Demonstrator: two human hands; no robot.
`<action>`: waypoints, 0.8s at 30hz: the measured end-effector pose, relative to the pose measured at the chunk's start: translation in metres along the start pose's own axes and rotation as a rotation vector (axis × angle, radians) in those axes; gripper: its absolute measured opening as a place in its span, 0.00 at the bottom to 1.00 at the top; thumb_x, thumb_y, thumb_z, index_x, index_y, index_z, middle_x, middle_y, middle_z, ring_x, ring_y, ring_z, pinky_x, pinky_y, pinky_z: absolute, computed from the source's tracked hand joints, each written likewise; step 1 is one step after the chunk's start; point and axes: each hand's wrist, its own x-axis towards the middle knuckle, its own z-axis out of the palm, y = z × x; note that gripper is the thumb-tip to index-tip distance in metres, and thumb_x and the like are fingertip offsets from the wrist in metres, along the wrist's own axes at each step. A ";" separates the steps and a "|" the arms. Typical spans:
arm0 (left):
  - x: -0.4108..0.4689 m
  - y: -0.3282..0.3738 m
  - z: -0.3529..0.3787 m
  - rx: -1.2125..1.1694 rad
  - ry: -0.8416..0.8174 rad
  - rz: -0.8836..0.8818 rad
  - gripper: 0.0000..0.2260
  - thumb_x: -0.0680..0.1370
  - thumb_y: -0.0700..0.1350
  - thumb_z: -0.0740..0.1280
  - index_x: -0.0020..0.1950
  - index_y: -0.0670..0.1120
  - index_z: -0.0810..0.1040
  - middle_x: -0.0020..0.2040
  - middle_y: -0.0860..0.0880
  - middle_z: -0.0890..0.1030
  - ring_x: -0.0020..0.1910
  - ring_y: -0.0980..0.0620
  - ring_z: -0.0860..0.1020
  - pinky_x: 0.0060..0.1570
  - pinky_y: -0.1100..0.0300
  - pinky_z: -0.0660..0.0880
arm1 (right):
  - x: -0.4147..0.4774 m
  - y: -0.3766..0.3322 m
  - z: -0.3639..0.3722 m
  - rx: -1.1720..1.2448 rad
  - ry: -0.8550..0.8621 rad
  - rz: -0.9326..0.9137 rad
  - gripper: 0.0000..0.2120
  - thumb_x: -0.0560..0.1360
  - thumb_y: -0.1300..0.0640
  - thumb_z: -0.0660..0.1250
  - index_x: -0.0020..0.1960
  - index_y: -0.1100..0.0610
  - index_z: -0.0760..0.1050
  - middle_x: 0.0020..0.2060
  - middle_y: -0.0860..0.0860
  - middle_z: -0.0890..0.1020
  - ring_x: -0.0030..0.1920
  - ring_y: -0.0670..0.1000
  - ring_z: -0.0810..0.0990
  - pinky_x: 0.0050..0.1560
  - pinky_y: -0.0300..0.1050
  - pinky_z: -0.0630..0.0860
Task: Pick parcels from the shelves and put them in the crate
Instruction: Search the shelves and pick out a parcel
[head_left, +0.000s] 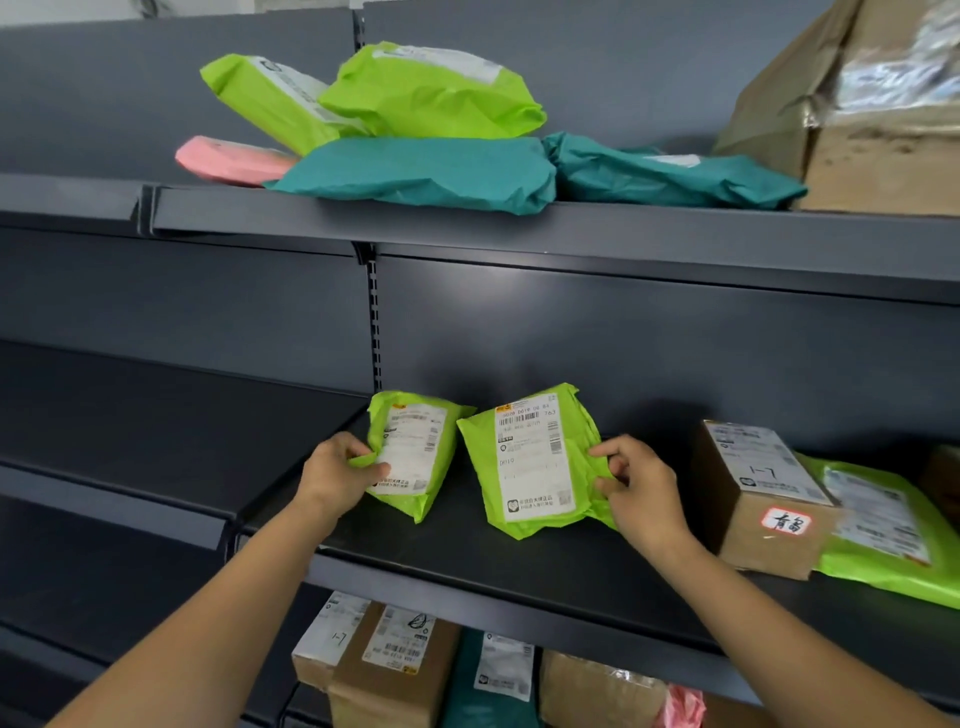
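Two lime-green parcels with white labels lie on the middle shelf (467, 566). My left hand (337, 475) pinches the left edge of the smaller green parcel (415, 452). My right hand (641, 491) grips the right edge of the larger green parcel (530, 462). Both parcels rest on the shelf, tilted up towards the back panel. No crate is in view.
A brown box (763, 499) and another green parcel (883, 535) sit to the right on the same shelf. The top shelf holds green, teal and pink parcels (426, 171) and a large taped carton (872, 104). Boxes (384, 670) fill the shelf below.
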 end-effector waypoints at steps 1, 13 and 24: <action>-0.002 0.001 0.003 -0.059 -0.017 0.034 0.11 0.71 0.36 0.73 0.39 0.43 0.71 0.40 0.47 0.76 0.44 0.48 0.75 0.39 0.59 0.70 | -0.001 0.001 -0.002 -0.016 0.023 -0.010 0.19 0.68 0.76 0.67 0.43 0.52 0.75 0.33 0.48 0.66 0.34 0.45 0.67 0.36 0.30 0.65; -0.017 0.012 0.031 -0.037 -0.035 0.105 0.12 0.70 0.39 0.75 0.38 0.45 0.72 0.42 0.48 0.78 0.44 0.49 0.76 0.42 0.58 0.72 | -0.001 0.002 -0.038 -0.347 0.028 -0.001 0.17 0.74 0.70 0.60 0.60 0.60 0.76 0.51 0.57 0.70 0.44 0.57 0.75 0.48 0.45 0.71; -0.039 0.028 0.037 0.177 -0.025 0.172 0.14 0.75 0.44 0.70 0.59 0.44 0.74 0.52 0.49 0.75 0.49 0.51 0.72 0.46 0.60 0.68 | -0.012 0.007 -0.033 -0.641 -0.343 -0.161 0.28 0.75 0.68 0.58 0.72 0.52 0.65 0.65 0.53 0.64 0.62 0.56 0.66 0.63 0.50 0.69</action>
